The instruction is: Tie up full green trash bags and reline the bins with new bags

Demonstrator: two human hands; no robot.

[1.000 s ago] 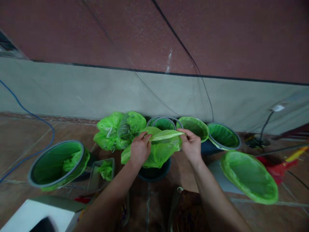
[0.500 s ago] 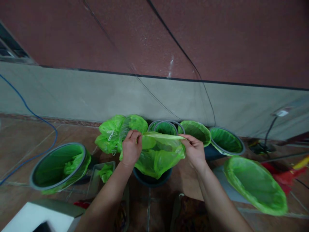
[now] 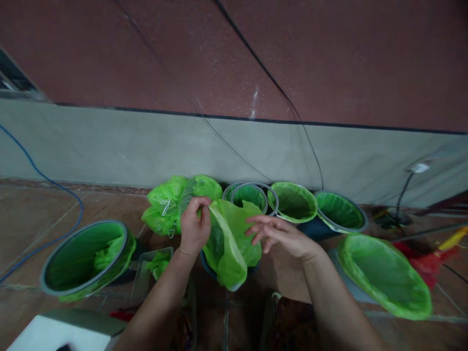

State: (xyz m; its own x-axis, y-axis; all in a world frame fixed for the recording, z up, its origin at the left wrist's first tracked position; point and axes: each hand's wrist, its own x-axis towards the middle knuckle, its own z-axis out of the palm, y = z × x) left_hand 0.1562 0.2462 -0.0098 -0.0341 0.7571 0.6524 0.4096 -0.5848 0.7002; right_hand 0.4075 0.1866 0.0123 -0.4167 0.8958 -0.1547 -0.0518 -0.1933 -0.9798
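Note:
My left hand (image 3: pixel 196 225) pinches the upper left corner of a thin green plastic bag (image 3: pixel 234 239), which hangs partly folded over a dark bucket (image 3: pixel 205 265). Most of that bucket is hidden behind the bag. To the right of the bag, my right hand (image 3: pixel 276 233) is open, fingers spread and pointing at it, with nothing held. Behind the bag stand bins with grey rims (image 3: pixel 275 207), lined in green. Tied green bags (image 3: pixel 166 204) lie just beyond my left hand.
At left stands a lined bin (image 3: pixel 87 258), beside a clear tub (image 3: pixel 141 278) holding crumpled green plastic. More lined bins (image 3: pixel 341 212) stand along the wall, and another bin (image 3: pixel 383 275) is at right. A white box (image 3: pixel 66 329) sits front left; a blue hose (image 3: pixel 66 187) crosses the floor.
My right hand has let go of the bag's right side and opened. The bag, stretched between both hands before, now droops and folds from my left hand.

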